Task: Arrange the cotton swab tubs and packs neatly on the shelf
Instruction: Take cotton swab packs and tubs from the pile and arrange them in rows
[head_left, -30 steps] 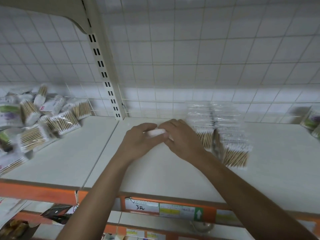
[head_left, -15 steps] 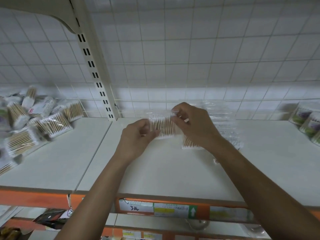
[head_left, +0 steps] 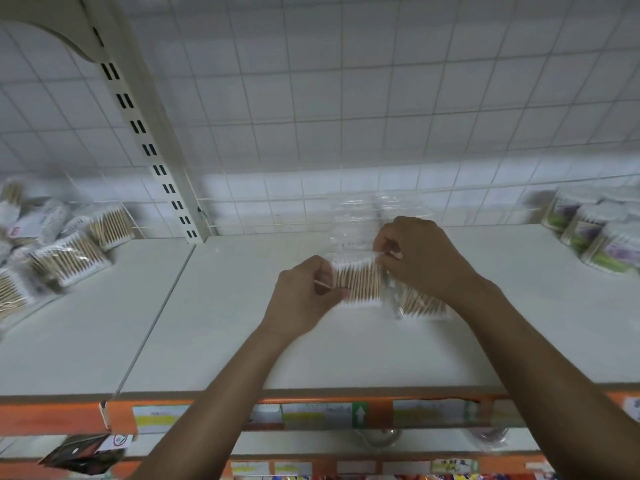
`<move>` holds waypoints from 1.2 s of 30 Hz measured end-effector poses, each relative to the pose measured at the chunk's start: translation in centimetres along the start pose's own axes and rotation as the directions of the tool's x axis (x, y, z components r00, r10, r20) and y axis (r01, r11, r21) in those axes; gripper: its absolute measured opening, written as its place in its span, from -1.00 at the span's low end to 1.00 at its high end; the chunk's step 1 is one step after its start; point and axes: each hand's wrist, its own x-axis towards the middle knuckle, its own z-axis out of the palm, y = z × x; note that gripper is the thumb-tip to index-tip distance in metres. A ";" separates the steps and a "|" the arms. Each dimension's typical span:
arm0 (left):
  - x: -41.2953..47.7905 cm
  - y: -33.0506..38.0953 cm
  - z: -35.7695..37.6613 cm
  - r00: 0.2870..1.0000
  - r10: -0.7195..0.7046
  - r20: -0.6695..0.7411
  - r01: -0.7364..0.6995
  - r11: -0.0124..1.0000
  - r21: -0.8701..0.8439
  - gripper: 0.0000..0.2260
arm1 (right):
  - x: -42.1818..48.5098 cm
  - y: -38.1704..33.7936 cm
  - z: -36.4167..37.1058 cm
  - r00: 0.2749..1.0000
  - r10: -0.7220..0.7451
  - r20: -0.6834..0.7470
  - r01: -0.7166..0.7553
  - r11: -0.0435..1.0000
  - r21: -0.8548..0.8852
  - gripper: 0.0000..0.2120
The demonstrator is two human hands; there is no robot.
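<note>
Both hands grip one swab pack (head_left: 358, 284) above the shelf (head_left: 242, 341): left hand (head_left: 304, 296) fingers curled on its left edge, right hand (head_left: 420, 258) fingertips pinching its top right corner.

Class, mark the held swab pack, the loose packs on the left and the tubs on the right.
Held swab pack (head_left: 358, 284): head view, middle of its sticks.
Loose packs (head_left: 69, 259): head view, sticks of one pack.
Tubs (head_left: 621, 252): head view, a tub's label.

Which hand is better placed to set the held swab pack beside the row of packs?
Probably the right hand: it pinches the pack on the side next to the row; the left hand grips the far edge.
</note>
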 end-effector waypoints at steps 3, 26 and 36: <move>0.2 -0.1 1.1 1.000 0.014 0.005 -0.014 0.999 0.032 -0.78 | -0.3 0.5 0.2 1.000 0.009 0.006 -0.008 0.997 -0.076 -0.91; -0.5 1.5 -0.8 0.977 -0.068 -0.202 0.136 0.929 0.345 -0.71 | -0.5 -1.6 1.3 0.973 -0.160 -0.168 0.165 0.986 0.012 -0.79; -5.0 -1.4 -3.9 0.901 -0.005 -0.434 0.257 0.812 0.523 -0.68 | 1.3 -6.8 7.3 0.907 -0.420 -0.020 0.419 0.906 -0.056 -0.66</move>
